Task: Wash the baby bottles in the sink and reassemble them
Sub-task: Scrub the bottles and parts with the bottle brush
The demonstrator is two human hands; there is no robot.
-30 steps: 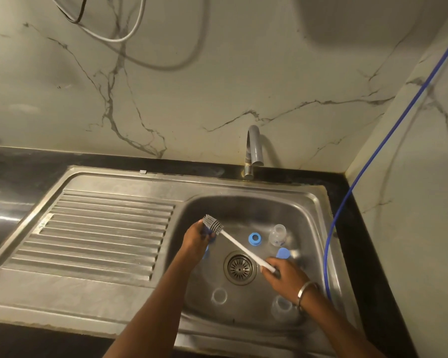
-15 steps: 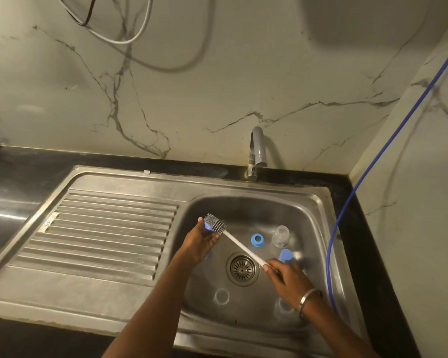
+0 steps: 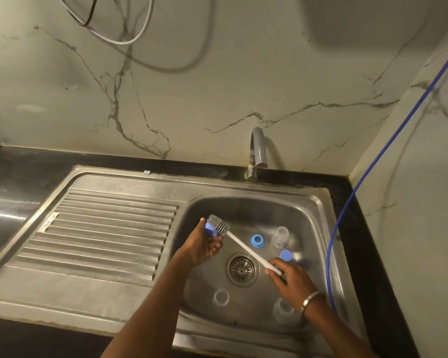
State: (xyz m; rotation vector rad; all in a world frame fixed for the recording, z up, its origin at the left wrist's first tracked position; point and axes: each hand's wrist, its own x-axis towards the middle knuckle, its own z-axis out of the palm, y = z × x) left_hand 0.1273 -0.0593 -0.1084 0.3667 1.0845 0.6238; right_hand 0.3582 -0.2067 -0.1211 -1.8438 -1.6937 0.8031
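We see a pale marble-patterned wall (image 3: pixel 217 86) with dark veins rising behind the bench and turning the right-hand corner, a white cable (image 3: pixel 140 34) looping down it at the top left and a blue hose (image 3: pixel 388 140) slanting down its right side to the sink's right edge. The black bench (image 3: pixel 16 171) runs along the wall's foot. Set into it is a steel sink (image 3: pixel 318 202), with a ribbed drainboard (image 3: pixel 109 233) on the left and the basin on the right. A grey tap (image 3: pixel 256 151) stands at the basin's back edge, its spout curving forward.

Over the basin's left side, our left hand (image 3: pixel 202 246) curls its fingers round a small blue bottle part (image 3: pixel 210 230), which meets the bristles of a bottle brush (image 3: pixel 239 241). Our right hand (image 3: pixel 287 280), a metal bangle (image 3: pixel 311 301) on its wrist, grips the end of the brush's white handle above the drain (image 3: pixel 241 269).

On the basin floor, a small clear bottle (image 3: pixel 279 236) stands near the back right, a blue collar ring (image 3: pixel 257 240) just left of it, and a blue cap (image 3: pixel 286 255) in front of it. Toward the front edge lie a clear ring (image 3: pixel 221 297) and a clear cup-shaped piece (image 3: pixel 282 310), too faint for us to identify.
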